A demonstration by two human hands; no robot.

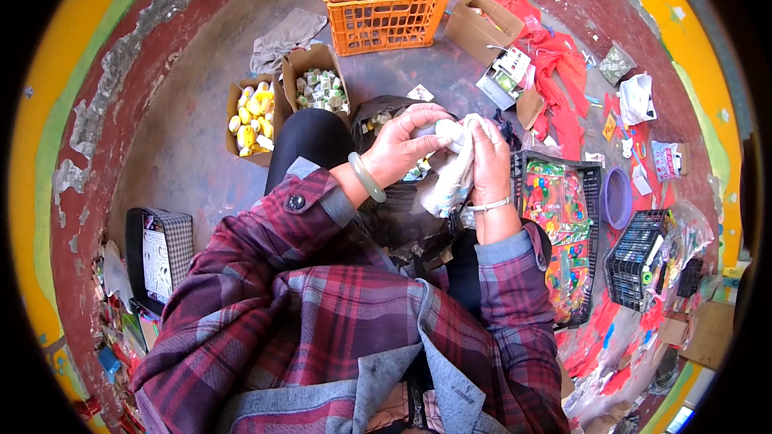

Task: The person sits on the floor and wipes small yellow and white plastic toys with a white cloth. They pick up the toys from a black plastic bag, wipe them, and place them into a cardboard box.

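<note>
In front of my knees both hands meet over a white cloth [448, 181]. My right hand [490, 162], with a thin bracelet at its wrist, is closed around the upper part of the cloth, and the rest hangs down. My left hand [396, 149], wearing a pale green bangle [367, 178], has its fingers and thumb closed on a small white object [452, 132] that the cloth partly wraps. Its exact kind is hidden by fingers and cloth. Below them lies a dark plastic bag [394, 221] with small white and green pieces near its top.
Left of my knee stand a carton of yellow-and-white items [233, 135] and a carton of white-and-green pieces [291, 79]. An orange crate [386, 28] holds black bags farther off. To my right are a black tray [597, 217] with colourful packets, a purple basin [617, 198] and a black basket [635, 261].
</note>
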